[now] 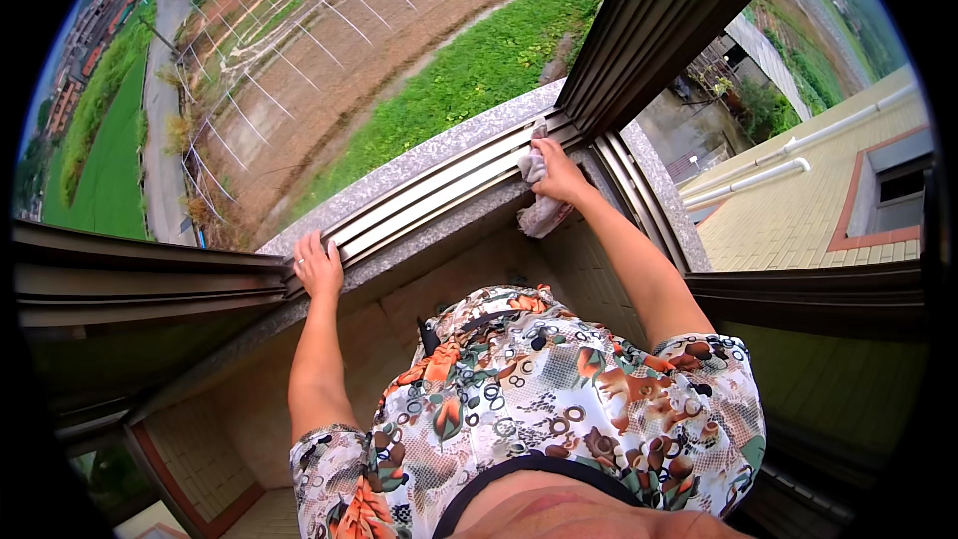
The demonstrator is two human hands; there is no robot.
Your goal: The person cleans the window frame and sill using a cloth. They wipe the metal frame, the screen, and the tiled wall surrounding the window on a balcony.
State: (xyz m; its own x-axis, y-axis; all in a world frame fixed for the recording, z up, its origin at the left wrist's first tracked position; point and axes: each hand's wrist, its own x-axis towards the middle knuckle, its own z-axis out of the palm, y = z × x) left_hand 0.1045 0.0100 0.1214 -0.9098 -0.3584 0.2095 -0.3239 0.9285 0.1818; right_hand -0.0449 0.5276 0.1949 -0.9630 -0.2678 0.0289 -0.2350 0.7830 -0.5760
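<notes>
My right hand (561, 174) grips a crumpled, greyish-pink cloth (545, 217) at the right end of the metal window track (441, 183). Part of the cloth lies over the rails, and its lower end hangs past the inner edge of the granite sill (367, 269). At the track's left end, my left hand (319, 268) rests on the frame beside the sliding sash (165, 277), a ring on one finger. It holds nothing, and its fingers are slightly spread.
A dark window frame post (658, 22) rises at the corner, right of the cloth. Another track (644, 198) runs along the right-hand sill. Beyond the opening, far below, lie a brown field (314, 82) and green plants (464, 90). A tiled wall with white pipes (748, 187) stands outside right.
</notes>
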